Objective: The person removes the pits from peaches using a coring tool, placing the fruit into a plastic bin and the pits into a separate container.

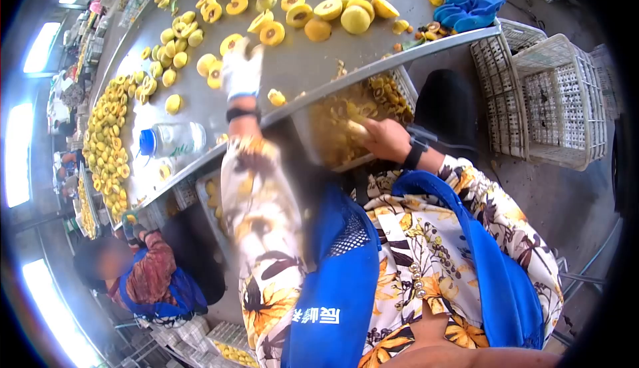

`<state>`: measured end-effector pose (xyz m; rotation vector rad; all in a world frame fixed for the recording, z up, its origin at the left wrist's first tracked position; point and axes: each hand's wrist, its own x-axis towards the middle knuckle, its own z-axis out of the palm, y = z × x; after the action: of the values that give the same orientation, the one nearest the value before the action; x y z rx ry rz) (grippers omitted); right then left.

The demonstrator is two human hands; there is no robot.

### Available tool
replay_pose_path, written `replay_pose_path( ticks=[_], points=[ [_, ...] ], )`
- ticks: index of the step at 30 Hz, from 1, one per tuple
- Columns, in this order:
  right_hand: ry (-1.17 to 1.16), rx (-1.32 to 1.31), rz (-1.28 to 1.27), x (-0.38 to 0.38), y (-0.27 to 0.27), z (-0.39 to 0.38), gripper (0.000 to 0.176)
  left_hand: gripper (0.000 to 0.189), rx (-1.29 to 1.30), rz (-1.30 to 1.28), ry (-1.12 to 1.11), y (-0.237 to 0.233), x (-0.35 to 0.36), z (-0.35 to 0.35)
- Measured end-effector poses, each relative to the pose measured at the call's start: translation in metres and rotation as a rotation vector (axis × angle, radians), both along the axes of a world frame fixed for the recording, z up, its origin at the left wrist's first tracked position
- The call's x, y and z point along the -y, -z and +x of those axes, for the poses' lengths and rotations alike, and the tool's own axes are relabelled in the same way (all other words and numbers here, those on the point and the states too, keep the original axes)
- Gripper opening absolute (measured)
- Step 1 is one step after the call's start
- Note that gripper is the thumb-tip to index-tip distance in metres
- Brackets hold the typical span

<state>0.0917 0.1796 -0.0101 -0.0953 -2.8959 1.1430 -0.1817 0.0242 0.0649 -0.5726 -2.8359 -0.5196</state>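
Observation:
My left hand (242,72), in a white glove, reaches over the metal table (293,75) with its fingers apart. Right at its fingertips lies a cut yellow peach half (231,44), and another half (271,33) sits just beyond. My right hand (386,140), bare, is closed over a crate (407,87) of peach pieces below the table edge. What its fingers hold is blurred, and I cannot tell what it is. Several more peach halves (327,8) are spread across the far side of the table.
A clear bottle with a blue cap (172,140) lies on the table, near a large heap of peach halves (106,142). Blue cloth (469,12) rests by the right corner. White plastic crates (556,102) stand on the floor at right. Another person (156,271) sits at lower left.

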Motion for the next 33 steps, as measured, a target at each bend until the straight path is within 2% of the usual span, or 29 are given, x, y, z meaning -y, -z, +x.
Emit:
replay_pose_path(
  ticks=[3, 4, 5, 7, 8, 9, 10, 11, 13, 15, 16, 17, 19, 20, 21, 22, 23, 25, 26, 27, 29, 30, 31, 33],
  points=[
    [0.116, 0.068, -0.119, -0.010, -0.010, 0.009, 0.020, 0.057, 0.261, -0.093, 0.108, 0.031, -0.055, -0.058],
    [0.149, 0.066, -0.157, -0.017, -0.013, 0.014, 0.019, 0.057, 0.229, -0.158, 0.039, 0.041, -0.068, -0.055],
    [0.174, 0.076, -0.151, -0.024, -0.007, 0.018, 0.021, 0.052, 0.201, -0.081, 0.012, 0.074, -0.073, -0.072],
    [0.254, 0.068, -0.178, -0.033, -0.010, 0.022, 0.024, 0.050, 0.248, -0.056, -0.034, 0.074, -0.080, -0.067],
    [0.302, 0.056, -0.254, -0.035, -0.016, 0.021, 0.025, 0.051, 0.285, -0.030, 0.013, 0.069, -0.078, -0.061],
    [0.345, 0.049, -0.330, -0.037, -0.023, 0.018, 0.026, 0.052, 0.470, 0.170, 0.122, 0.061, -0.073, -0.054],
    [0.387, 0.042, -0.395, -0.022, -0.034, 0.007, 0.026, 0.055, 0.559, 0.322, 0.128, 0.054, -0.054, -0.045],
    [0.386, 0.010, -0.341, -0.023, -0.030, -0.003, 0.030, 0.058, 0.635, 0.468, 0.131, 0.047, -0.052, -0.026],
    [0.372, 0.072, -0.574, -0.022, -0.028, -0.026, 0.044, 0.061, 0.215, 0.367, 0.310, 0.024, -0.038, 0.032],
    [0.303, -0.152, -0.740, -0.012, -0.020, -0.047, 0.043, 0.061, -0.045, 0.299, 0.548, -0.012, -0.034, 0.100],
    [0.280, -0.101, -0.823, -0.006, -0.022, -0.054, 0.041, 0.062, 0.115, 0.416, 0.420, -0.014, -0.034, 0.122],
    [0.259, -0.048, -0.906, 0.002, -0.032, -0.060, 0.039, 0.066, -0.039, 0.303, 0.411, 0.003, -0.027, 0.134],
    [0.175, 0.007, -1.025, 0.007, -0.030, -0.065, 0.036, 0.070, 0.030, 0.309, 0.293, 0.009, -0.021, 0.167],
    [0.116, 0.012, -1.060, 0.008, -0.025, -0.065, 0.034, 0.072, 0.128, 0.382, 0.250, 0.004, -0.018, 0.180],
    [0.055, 0.017, -1.092, 0.010, -0.022, -0.062, 0.033, 0.068, 0.450, 0.630, 0.142, 0.001, -0.009, 0.189],
    [0.018, 0.170, -1.076, 0.003, -0.040, -0.057, 0.034, 0.066, 0.699, 0.958, 0.191, -0.004, -0.004, 0.193],
    [-0.069, 0.160, -1.107, 0.001, -0.044, -0.053, 0.035, 0.064, 0.947, 1.289, 0.240, -0.006, 0.000, 0.196],
    [-0.239, 0.141, -1.159, 0.010, -0.049, -0.049, 0.036, 0.057, 1.187, 1.464, 0.110, 0.015, 0.014, 0.190],
    [-0.179, 0.052, -0.749, 0.011, -0.045, -0.049, 0.038, 0.057, 1.295, 1.461, -0.014, 0.019, 0.012, 0.188],
    [-0.107, 0.048, -0.566, 0.013, -0.045, -0.048, 0.038, 0.057, 1.402, 1.451, -0.134, 0.019, 0.013, 0.187],
    [0.042, 0.035, -0.204, 0.018, -0.047, -0.046, 0.039, 0.047, 1.367, 1.570, -0.259, 0.019, 0.007, 0.194],
    [0.060, -0.097, -0.210, 0.018, -0.039, -0.042, 0.033, 0.043, 1.246, 1.566, -0.181, 0.017, 0.004, 0.198],
    [0.048, -0.042, -0.201, 0.017, -0.041, -0.034, 0.031, 0.040, 1.128, 1.557, -0.113, 0.012, 0.001, 0.203],
    [0.026, 0.063, -0.178, 0.022, -0.046, -0.017, 0.028, 0.037, 1.324, 1.819, -0.103, 0.056, 0.027, 0.187]
  ],
)
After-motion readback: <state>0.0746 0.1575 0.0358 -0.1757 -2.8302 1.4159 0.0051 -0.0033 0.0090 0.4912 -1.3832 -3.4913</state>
